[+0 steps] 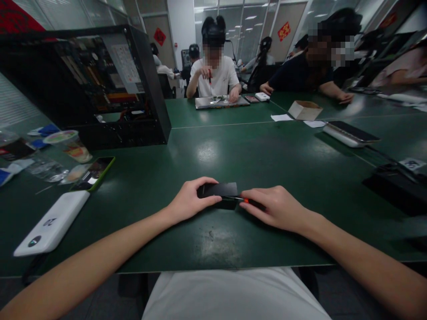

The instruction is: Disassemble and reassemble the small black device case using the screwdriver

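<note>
In the middle of the green table, near its front edge, is a small black box-shaped device (224,190). My left hand (193,195) grips its left end, thumb along the near side and fingers behind. From the right, my right hand (271,206) is closed around a screwdriver (246,200) with a red and black handle. The metal shaft points left and meets the device at its right end, along a gap under the top face. Whether the tip is inside that gap I cannot tell. Most of the handle is hidden in my right hand.
An open black computer case (147,89) stands at the left. Near it are a phone (96,171), a white power bank (53,222), a cup (71,144) and a bottle (46,166). A small box (305,111) and a black device (396,186) lie right. People work opposite.
</note>
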A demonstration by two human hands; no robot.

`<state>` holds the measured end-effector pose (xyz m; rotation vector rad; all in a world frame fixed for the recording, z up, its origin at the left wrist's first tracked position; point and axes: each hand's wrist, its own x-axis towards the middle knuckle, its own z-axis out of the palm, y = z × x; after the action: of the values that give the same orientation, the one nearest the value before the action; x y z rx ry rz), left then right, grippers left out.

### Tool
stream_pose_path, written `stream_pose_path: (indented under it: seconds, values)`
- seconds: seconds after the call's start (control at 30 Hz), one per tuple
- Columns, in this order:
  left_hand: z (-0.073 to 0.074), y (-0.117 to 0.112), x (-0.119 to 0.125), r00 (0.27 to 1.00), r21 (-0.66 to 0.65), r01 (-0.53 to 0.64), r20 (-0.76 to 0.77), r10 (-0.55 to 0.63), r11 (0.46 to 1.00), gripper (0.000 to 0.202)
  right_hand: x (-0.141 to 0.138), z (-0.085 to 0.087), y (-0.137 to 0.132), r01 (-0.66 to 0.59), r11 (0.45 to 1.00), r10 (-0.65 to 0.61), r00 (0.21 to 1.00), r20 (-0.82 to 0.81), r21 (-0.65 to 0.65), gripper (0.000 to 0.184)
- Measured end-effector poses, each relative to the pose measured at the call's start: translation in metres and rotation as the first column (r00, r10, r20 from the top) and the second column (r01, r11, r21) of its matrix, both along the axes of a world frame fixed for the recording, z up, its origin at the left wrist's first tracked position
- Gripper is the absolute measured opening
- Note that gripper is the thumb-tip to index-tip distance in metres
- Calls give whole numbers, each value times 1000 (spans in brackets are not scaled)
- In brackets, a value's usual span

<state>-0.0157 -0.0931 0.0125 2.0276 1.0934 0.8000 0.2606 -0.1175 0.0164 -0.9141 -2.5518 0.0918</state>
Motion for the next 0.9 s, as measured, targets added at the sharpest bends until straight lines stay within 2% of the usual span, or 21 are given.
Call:
stream_pose_path:
  seconds: [0.27, 0.4, 0.47, 0.9]
  values:
    - [2, 6, -11, 983, 67, 168, -87, -161, 984, 37, 3, 1, 0, -87, 983, 78, 995, 59, 159, 22]
    - [1, 7, -11, 980, 72, 185, -91, -178, 980, 37, 5, 6, -2, -130, 932, 81, 985, 155, 339, 23]
    - [0, 7, -11, 981, 80, 179, -91, -171, 981, 37, 6, 8, -2, -136, 916, 85, 985, 150, 378, 22]
    - [-2, 3, -8, 992, 91, 117, -59, -112, 989, 40, 13, 13, -3, -145, 922, 97, 984, 149, 358, 18]
